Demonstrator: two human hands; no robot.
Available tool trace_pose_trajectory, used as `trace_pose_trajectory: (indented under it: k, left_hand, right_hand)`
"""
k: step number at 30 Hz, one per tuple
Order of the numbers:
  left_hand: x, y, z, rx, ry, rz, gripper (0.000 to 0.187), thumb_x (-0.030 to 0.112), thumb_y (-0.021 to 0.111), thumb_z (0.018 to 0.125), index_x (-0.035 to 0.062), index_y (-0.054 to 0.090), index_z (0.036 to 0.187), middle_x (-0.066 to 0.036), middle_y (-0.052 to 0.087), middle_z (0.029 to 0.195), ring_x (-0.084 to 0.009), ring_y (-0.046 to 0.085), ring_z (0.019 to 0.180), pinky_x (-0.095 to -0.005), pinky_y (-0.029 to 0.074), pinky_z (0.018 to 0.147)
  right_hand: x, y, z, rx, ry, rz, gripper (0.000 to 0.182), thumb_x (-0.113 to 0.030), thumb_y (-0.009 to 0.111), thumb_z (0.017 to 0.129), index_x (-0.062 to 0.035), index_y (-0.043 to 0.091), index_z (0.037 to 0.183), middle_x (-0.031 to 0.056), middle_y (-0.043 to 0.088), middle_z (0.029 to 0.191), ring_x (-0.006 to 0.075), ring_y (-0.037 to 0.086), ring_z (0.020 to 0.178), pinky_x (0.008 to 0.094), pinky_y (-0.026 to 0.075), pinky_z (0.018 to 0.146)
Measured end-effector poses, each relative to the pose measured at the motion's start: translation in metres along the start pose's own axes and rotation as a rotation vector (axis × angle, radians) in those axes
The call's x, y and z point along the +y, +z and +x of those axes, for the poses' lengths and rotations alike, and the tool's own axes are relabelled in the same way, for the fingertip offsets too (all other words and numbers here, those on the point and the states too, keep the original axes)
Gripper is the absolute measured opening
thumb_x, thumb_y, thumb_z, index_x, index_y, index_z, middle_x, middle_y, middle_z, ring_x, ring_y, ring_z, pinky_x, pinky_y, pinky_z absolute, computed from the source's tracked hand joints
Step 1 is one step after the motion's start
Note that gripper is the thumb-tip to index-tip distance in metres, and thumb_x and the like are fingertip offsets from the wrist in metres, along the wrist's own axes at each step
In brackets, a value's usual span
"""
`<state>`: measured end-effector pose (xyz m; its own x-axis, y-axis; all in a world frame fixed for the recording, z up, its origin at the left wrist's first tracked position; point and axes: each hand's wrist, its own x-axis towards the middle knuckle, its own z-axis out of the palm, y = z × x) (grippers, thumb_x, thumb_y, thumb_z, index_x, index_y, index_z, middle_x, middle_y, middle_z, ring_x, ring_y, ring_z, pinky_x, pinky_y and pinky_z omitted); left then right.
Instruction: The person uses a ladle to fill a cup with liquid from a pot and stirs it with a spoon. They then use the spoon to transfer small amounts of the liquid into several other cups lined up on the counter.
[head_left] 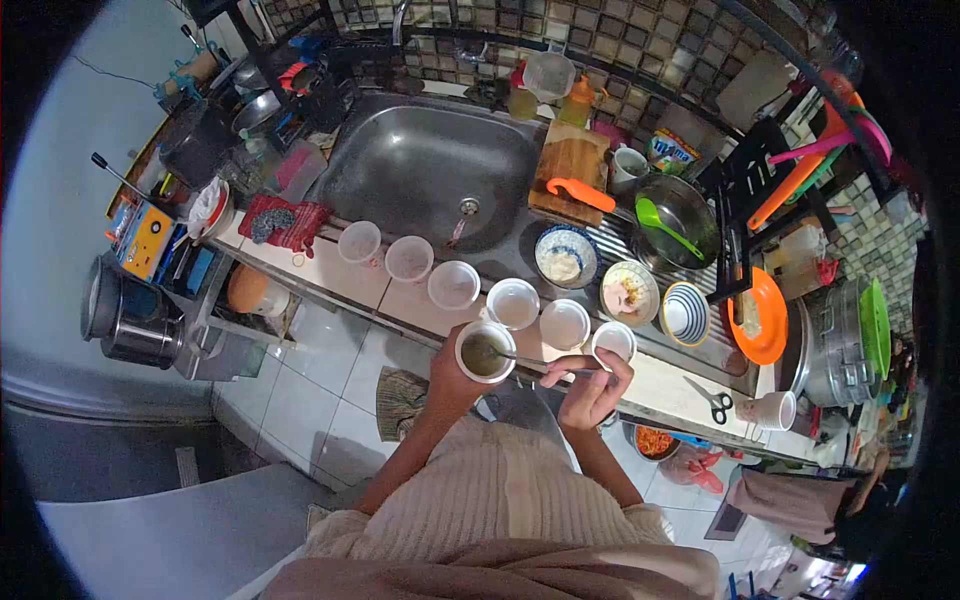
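Note:
My left hand (450, 378) is wrapped round a white cup (486, 376), held in front of the counter. Inside it is a pale greenish-brown liquid (481, 350). My right hand (592, 392) grips the handle of a metal spoon (530, 361), whose bowl end dips into that liquid. Along the counter edge stands a row of several similar cups, from a clear plastic cup (359, 241) at the left to a white cup (614, 342) just above my right hand. What these cups hold, if anything, is hard to make out.
Behind the cups is a steel sink (400, 170). To its right are a cutting board (570, 155) with an orange-handled tool, a blue-patterned bowl (566, 256), a striped bowl (686, 314) and a pot (660, 200). Scissors (716, 402) and stacked cups (768, 411) lie right.

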<state>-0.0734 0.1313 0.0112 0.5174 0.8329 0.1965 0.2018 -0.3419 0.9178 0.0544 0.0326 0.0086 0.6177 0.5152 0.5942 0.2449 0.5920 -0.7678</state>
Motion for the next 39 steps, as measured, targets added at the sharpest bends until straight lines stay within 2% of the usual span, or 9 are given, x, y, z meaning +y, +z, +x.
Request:
trace_pose_trajectory:
  k: [2,8,12,19,24,30,33,37,39]
  left_hand:
    - [-0.004,0.002,-0.003,0.004,0.013,0.019,0.059,0.018,0.079,0.057,0.0053,0.047,0.105,-0.012,0.061,0.092,-0.0244,0.061,0.086,-0.0344,0.048,0.072]
    - [-0.002,0.004,-0.006,0.034,-0.009,0.044,0.057,0.017,0.079,0.057,0.0052,0.047,0.103,-0.012,0.061,0.091,-0.0243,0.061,0.084,-0.0343,0.048,0.070]
    - [-0.004,0.004,-0.001,0.049,-0.024,-0.010,0.055,0.016,0.079,0.057,0.0053,0.048,0.102,-0.012,0.061,0.090,-0.0235,0.061,0.083,-0.0335,0.048,0.070]
    - [-0.013,0.006,0.007,0.090,0.037,-0.006,0.055,0.015,0.080,0.056,0.0055,0.050,0.101,-0.011,0.061,0.090,-0.0218,0.061,0.084,-0.0326,0.049,0.070]
    - [-0.017,0.003,0.004,0.093,-0.053,-0.048,0.056,0.015,0.080,0.055,0.0044,0.051,0.101,-0.011,0.062,0.090,-0.0198,0.061,0.083,-0.0312,0.048,0.071]
    - [-0.010,-0.004,0.001,0.108,0.000,0.028,0.054,0.015,0.080,0.057,0.0037,0.051,0.101,-0.010,0.062,0.091,-0.0185,0.061,0.083,-0.0307,0.048,0.072]
    - [-0.012,-0.006,-0.001,0.097,-0.036,0.014,0.054,0.015,0.079,0.057,0.0037,0.051,0.101,-0.010,0.061,0.092,-0.0191,0.060,0.084,-0.0310,0.048,0.073]
    - [-0.016,-0.005,-0.003,0.071,-0.057,-0.022,0.054,0.015,0.079,0.057,0.0037,0.050,0.102,-0.010,0.061,0.092,-0.0192,0.060,0.085,-0.0312,0.048,0.074]
    - [-0.011,-0.005,-0.003,0.033,-0.100,0.015,0.055,0.015,0.079,0.058,0.0035,0.049,0.103,-0.010,0.061,0.092,-0.0196,0.060,0.086,-0.0317,0.048,0.074]
  right_hand:
    - [-0.001,0.001,-0.002,-0.007,0.012,0.000,0.027,-0.024,0.026,0.094,-0.0030,0.028,0.111,0.0200,0.057,0.068,0.0212,0.053,0.047,0.0298,0.048,0.048]
    - [-0.006,0.004,0.011,0.295,0.379,0.163,0.023,-0.024,0.029,0.095,-0.0057,0.029,0.109,0.0174,0.053,0.063,0.0199,0.050,0.041,0.0272,0.043,0.037]
    - [-0.006,0.006,0.020,0.355,0.358,0.148,0.024,-0.024,0.031,0.094,-0.0053,0.032,0.109,0.0163,0.054,0.062,0.0178,0.047,0.037,0.0252,0.040,0.038]
    - [-0.004,-0.001,0.045,0.405,0.253,0.185,0.023,-0.023,0.031,0.094,-0.0050,0.033,0.109,0.0165,0.054,0.064,0.0177,0.047,0.039,0.0253,0.042,0.041]
    - [0.010,-0.010,0.046,0.424,0.199,0.120,0.024,-0.023,0.032,0.094,-0.0044,0.033,0.109,0.0178,0.055,0.067,0.0181,0.050,0.042,0.0259,0.045,0.045]
    - [0.038,-0.028,0.019,-0.056,-0.136,-0.291,0.024,-0.023,0.027,0.095,-0.0043,0.030,0.110,0.0220,0.057,0.080,0.0225,0.057,0.059,0.0300,0.048,0.054]
    - [0.034,-0.029,0.017,-0.061,-0.218,-0.318,0.026,-0.025,0.027,0.095,-0.0046,0.029,0.111,0.0219,0.057,0.078,0.0224,0.057,0.058,0.0303,0.048,0.055]
    - [0.015,-0.020,0.023,0.080,-0.237,-0.237,0.025,-0.023,0.028,0.094,-0.0036,0.029,0.110,0.0194,0.057,0.072,0.0208,0.056,0.056,0.0291,0.049,0.054]
    - [0.002,-0.014,0.021,0.161,0.025,0.022,0.024,-0.024,0.027,0.095,-0.0041,0.028,0.109,0.0195,0.056,0.070,0.0215,0.056,0.054,0.0291,0.049,0.051]
